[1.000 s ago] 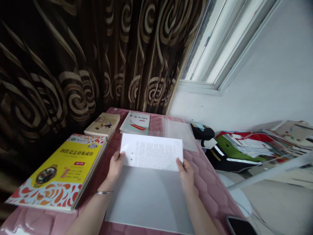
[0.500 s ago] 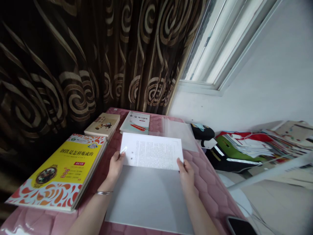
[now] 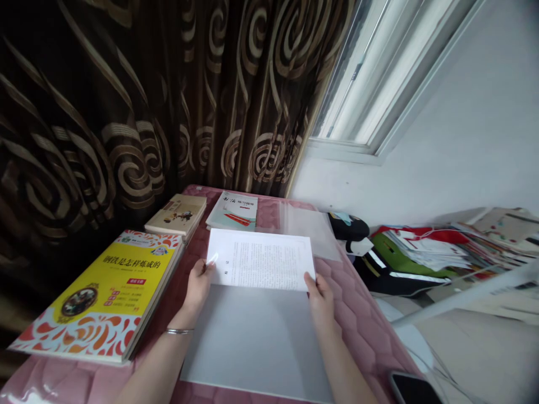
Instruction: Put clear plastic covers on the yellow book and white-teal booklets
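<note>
An open book (image 3: 261, 264) lies between my hands, its printed page at the far side. A plain pale-grey sheet or cover (image 3: 256, 342) spreads from it toward me. My left hand (image 3: 199, 285) is closed on the left edge of the book, thumb on top, where something clear and shiny catches the light. At the right edge my right hand (image 3: 320, 294) pinches it the same way, thumb over the page. The fingers beneath are mostly hidden.
A yellow book (image 3: 122, 275) tops a stack on the left, with a tan book (image 3: 179, 215) behind. Past the open book lie a calligraphy book (image 3: 233, 210) and clear plastic sheets (image 3: 311, 227) on the pink quilted surface (image 3: 357, 314). A phone (image 3: 412, 387) sits at lower right.
The printed page has shifted very slightly to the left. Both hands keep their grip and have hardly moved.
</note>
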A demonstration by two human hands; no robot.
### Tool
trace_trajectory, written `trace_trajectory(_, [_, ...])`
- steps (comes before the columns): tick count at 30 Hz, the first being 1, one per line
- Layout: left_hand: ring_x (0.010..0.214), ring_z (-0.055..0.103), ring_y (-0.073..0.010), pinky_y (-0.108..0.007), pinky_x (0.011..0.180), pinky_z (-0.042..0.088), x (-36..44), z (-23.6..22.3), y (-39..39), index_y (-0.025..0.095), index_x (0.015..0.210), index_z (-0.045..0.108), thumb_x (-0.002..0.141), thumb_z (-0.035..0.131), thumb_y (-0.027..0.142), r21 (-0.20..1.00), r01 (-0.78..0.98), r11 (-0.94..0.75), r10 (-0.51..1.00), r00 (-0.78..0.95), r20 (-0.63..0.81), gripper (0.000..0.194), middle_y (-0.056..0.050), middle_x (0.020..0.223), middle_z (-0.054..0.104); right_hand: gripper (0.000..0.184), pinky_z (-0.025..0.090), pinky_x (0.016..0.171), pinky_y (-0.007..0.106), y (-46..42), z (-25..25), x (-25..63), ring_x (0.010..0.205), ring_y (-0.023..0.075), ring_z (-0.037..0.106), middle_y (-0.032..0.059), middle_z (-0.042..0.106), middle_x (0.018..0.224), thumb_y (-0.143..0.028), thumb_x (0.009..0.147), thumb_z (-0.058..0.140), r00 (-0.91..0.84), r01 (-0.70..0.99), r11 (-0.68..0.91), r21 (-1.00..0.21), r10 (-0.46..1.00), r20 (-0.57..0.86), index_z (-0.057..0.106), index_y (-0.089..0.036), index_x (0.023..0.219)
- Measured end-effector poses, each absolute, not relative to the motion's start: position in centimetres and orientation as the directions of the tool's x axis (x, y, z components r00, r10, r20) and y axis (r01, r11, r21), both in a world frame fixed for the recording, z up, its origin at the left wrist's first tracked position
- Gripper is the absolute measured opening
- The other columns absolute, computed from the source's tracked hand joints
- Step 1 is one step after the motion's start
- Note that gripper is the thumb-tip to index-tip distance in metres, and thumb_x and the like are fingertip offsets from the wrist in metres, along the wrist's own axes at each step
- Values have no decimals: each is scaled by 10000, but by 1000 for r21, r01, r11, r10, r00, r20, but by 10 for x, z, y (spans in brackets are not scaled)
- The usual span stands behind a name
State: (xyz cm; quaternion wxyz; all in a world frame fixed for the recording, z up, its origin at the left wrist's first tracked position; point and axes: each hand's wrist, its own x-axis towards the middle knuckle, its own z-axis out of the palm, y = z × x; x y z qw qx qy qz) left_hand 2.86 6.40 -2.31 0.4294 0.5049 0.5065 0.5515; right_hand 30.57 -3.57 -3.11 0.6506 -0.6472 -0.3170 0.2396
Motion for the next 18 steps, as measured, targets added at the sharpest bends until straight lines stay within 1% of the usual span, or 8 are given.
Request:
trace_trajectory(3, [594,449,-139,-258,584,371,29,-20,62,194,649,539,672,662,516,992,42,-119,984,-127,124,346,28,595,507,460,470,602,288,-36,-30,305,672,208,586,14,672,726,-639,687,697,683,88,63,-994,722,106,644,-199,809])
trace_trajectory(10, [671,524,-174,-272,634,423,28,-20,63,193,694,572,660,670,529,998,9,-70,992,-102,70,351,-1,659,581,508,490,628,322,-31,-41,313,702,240,621,36,698,749,-693,721,638,672,176,8,-984,730,126,657,-203,852])
trace_trajectory(13, [642,486,-157,-259,605,390,28,-24,65,200,663,538,650,670,537,998,6,-61,992,-107,61,362,18,626,531,491,494,630,320,-31,-41,312,725,245,627,42,697,757,-674,728,641,670,173,21,-985,730,133,655,-196,843])
trace_trajectory(16, [593,410,-126,-247,572,336,29,-25,65,206,626,481,662,655,543,996,18,-93,990,-106,94,381,45,592,449,455,490,622,304,-34,-35,308,707,227,620,32,704,785,-618,699,697,671,95,65,-993,733,112,663,-193,857])
trace_trajectory(18, [586,388,-119,-246,567,323,29,-24,64,208,620,465,678,644,548,994,27,-104,989,-105,106,388,52,589,429,443,486,612,297,-35,-31,305,695,221,618,28,708,789,-594,670,726,680,48,87,-995,727,97,667,-192,845])
